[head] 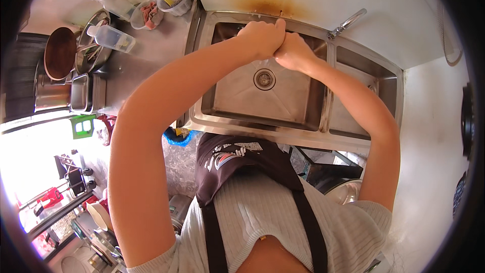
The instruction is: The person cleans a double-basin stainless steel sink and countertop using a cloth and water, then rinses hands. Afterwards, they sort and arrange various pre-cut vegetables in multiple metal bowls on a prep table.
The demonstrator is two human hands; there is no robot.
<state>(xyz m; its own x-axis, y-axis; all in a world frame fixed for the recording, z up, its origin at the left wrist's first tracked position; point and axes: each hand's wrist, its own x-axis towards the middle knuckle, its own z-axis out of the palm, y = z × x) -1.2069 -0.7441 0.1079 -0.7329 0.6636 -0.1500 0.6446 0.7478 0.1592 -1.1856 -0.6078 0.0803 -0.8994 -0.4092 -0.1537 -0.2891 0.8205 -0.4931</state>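
Note:
My left hand [263, 38] and my right hand [297, 51] are pressed together above the back part of a stainless steel sink basin [235, 104]. The left hand's fingers are curled, and its thumb points toward the wall. The right hand's fingers are tucked against the left hand and mostly hidden, so whether anything small lies between them does not show. Below the hands is a round sink drain [264, 79] with a strainer. A chrome faucet [346, 24] juts from the back rim, right of both hands.
A second, narrower basin [346, 112] adjoins on the right. On the left counter [159, 43] are a translucent squeeze bottle [111, 38], a tub with a reddish cloth [150, 14], a tub with a yellow-handled tool [175, 0], a metal bowl [93, 51] and stacked steel pans [89, 93].

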